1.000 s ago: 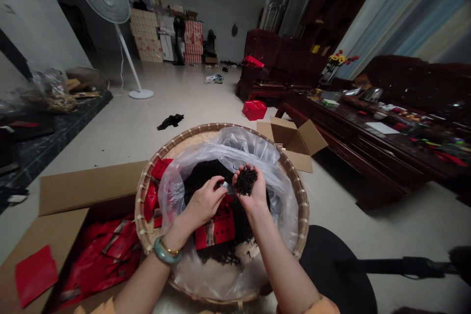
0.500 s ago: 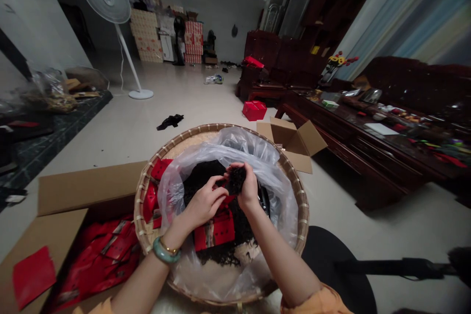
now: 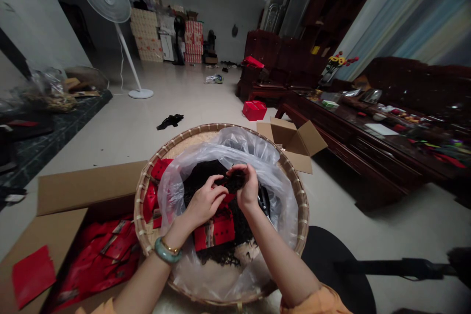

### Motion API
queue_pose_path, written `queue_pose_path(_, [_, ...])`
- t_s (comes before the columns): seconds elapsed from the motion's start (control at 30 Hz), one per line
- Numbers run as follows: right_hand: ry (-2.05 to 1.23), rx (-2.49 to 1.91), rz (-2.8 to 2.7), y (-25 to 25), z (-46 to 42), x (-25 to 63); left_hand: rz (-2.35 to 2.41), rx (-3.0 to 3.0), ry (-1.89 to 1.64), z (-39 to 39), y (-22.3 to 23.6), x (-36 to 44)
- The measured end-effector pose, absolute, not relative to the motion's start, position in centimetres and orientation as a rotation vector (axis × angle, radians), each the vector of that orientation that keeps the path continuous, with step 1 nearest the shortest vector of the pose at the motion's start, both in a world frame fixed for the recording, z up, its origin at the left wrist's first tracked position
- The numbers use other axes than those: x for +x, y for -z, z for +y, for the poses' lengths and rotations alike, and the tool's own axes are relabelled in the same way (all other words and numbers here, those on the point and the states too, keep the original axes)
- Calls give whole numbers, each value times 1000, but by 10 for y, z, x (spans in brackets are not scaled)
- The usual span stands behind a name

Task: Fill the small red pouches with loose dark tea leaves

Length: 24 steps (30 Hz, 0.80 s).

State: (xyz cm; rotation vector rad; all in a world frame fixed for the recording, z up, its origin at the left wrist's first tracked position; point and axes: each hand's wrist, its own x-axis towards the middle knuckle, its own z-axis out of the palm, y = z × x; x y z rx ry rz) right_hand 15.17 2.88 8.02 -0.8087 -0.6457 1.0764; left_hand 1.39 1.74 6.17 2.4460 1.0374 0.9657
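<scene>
My right hand (image 3: 247, 190) is cupped around a clump of dark, dry tea-like leaves (image 3: 234, 182). Its fingers curl over the clump, above a red packet (image 3: 214, 231) with a printed picture strip. My left hand (image 3: 206, 202), with a green bangle at the wrist, has its bent fingers at the packet's upper edge and seems to grip it; the fingertips are partly hidden. More dark leaves (image 3: 241, 228) lie under the packet, inside a clear plastic bag (image 3: 285, 206) spread open in a round woven basket (image 3: 302, 196).
Red packets fill an open carton (image 3: 59, 189) at left; several more lie along the basket's left rim. Another open carton (image 3: 300, 140) stands beyond the basket. A round black base (image 3: 334, 270) is at right. Farther off are a standing fan (image 3: 138, 93) and a long wooden table (image 3: 342, 142).
My right hand has tipped slightly, and the clump of leaves now spreads lower and leftward, towards my left fingers. My left hand and the packet have hardly moved.
</scene>
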Motion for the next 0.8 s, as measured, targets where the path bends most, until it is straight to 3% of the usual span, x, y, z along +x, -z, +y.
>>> queue_pose_path(0.33, [-1093, -959, -990, -82, 18, 159, 1085, 2394, -1038, 18, -60, 17])
queue_pose_path(0.8, [-1237, -760, -1045, -90, 13, 161, 1113, 2390, -1059, 17, -60, 18])
